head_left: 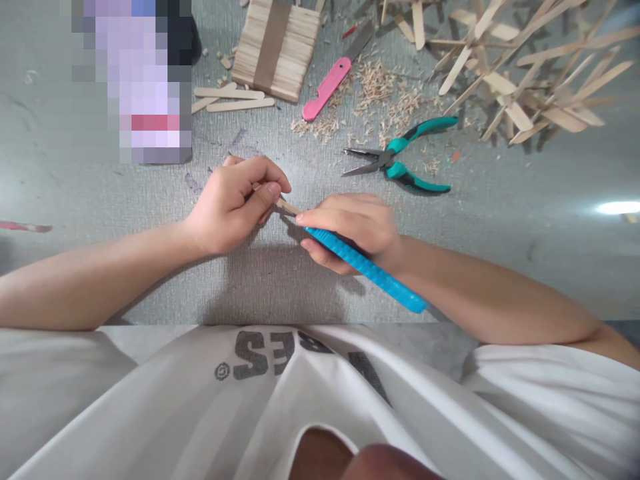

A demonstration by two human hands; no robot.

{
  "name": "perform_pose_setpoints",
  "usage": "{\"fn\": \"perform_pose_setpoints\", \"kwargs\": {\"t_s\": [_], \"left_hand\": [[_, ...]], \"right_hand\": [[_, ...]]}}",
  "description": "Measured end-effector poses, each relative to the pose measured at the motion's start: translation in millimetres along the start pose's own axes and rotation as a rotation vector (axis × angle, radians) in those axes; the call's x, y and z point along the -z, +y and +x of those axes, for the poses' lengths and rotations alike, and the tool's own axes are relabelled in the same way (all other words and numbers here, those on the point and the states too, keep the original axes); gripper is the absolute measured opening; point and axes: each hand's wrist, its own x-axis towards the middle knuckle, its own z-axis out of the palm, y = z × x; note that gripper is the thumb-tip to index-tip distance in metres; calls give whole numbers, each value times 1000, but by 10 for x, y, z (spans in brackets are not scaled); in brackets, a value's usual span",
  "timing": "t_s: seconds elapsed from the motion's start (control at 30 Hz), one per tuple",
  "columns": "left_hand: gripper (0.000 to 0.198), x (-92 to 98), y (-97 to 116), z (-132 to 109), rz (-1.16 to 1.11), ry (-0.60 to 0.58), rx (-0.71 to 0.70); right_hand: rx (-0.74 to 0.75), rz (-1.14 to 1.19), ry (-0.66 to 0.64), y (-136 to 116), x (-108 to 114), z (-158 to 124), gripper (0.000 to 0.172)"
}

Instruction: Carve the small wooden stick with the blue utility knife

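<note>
My left hand (230,203) is closed, its thumb and fingers pinching a wooden craft stick (287,207). Only a short end of that stick shows past the fingertips. In my right hand (357,223) is a cutter knife with a ribbed blue handle (373,272), the fingers wrapped round it and the handle slanting down to the right. The knife's front end meets the stick, close to my right index fingertip; the blade itself is mostly hidden. Both hands are just above the grey table (280,287).
Beyond my hands lie green-handled pliers (385,159) with jaws apart, a pink folding saw (327,89) and wood shavings (377,87). A banded bundle of craft sticks (245,50), loose sticks (240,105) and a pixelated object (150,87) are at left. Joined sticks (510,87) spread at upper right.
</note>
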Motion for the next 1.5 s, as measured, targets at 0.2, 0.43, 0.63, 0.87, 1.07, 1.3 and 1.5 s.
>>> {"fn": "perform_pose_setpoints", "kwargs": {"t_s": [0.2, 0.43, 0.63, 0.87, 1.07, 1.3, 1.5], "left_hand": [[29, 11, 27, -13, 50, 2, 33], [28, 9, 31, -21, 94, -1, 48], [28, 12, 30, -24, 145, -8, 46], [28, 25, -57, -20, 206, -31, 1], [32, 21, -66, -26, 224, -20, -12], [29, 16, -46, -18, 225, -45, 33], [29, 19, -11, -11, 215, -43, 36]], "right_hand": [[-9, -7, -29, -2, 20, -4, 26], [7, -24, -5, -5, 5, 7, 24], [16, -21, -8, -3, 13, 26, 23], [10, -2, 4, -7, 2, 20, 24], [-25, 16, -48, 10, 11, -22, 28], [-52, 25, -134, 10, 44, -53, 32], [-46, 46, -135, -7, 53, -16, 29]]}}
